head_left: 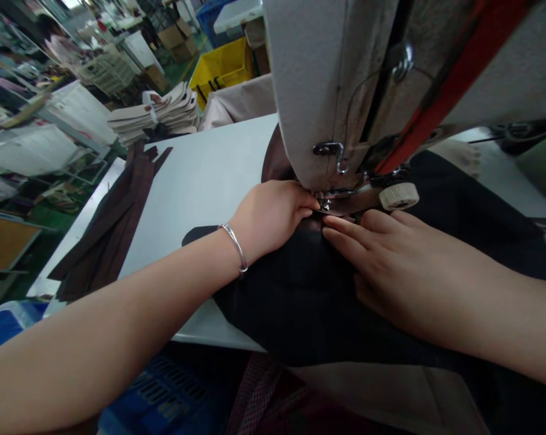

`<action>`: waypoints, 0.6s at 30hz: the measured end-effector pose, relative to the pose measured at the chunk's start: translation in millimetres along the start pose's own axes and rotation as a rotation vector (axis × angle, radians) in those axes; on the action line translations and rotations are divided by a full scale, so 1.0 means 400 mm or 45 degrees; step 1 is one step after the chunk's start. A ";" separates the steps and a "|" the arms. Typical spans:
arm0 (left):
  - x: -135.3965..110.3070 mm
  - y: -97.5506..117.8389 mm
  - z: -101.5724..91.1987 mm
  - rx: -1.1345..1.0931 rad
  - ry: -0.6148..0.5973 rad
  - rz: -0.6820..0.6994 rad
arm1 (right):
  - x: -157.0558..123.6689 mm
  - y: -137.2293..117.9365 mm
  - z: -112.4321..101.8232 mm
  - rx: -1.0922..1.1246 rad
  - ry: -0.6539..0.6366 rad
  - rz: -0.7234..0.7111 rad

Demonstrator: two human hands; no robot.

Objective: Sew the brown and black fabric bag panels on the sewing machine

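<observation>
A piece of black fabric (295, 290) lies on the white sewing table (205, 175) and runs under the presser foot (330, 202) of a grey sewing machine (327, 78). My left hand (273, 214), with a silver bangle on the wrist, has its fingers curled and pinches the fabric just left of the presser foot. My right hand (391, 260) lies flat on the fabric to the right, fingers stretched out toward the foot.
A pile of dark brown fabric strips (114, 223) lies on the table's left side. Stacked beige pieces (157, 115) sit beyond it, then a yellow crate (221, 66). A blue crate (164, 386) is below the table's near edge. Another person works at the far left.
</observation>
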State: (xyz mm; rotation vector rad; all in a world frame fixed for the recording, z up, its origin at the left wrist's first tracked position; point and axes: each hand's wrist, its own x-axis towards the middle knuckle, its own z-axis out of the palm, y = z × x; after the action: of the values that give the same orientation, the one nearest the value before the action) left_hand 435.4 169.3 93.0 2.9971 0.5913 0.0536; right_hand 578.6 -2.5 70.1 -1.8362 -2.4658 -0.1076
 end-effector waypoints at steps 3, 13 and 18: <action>-0.004 0.004 0.001 0.002 -0.020 0.029 | 0.010 -0.032 -0.006 -0.038 -0.034 0.070; -0.069 0.064 0.061 0.382 -0.059 0.328 | -0.021 0.029 -0.026 -0.020 0.033 0.249; -0.080 0.038 0.084 0.361 0.076 0.404 | -0.007 0.120 -0.040 -0.087 -0.011 0.379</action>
State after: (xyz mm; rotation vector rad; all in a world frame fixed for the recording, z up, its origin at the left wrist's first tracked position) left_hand 413.5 140.5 60.3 3.3467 0.1290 0.0866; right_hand 625.8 6.9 86.6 -2.2099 -2.1873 -0.1696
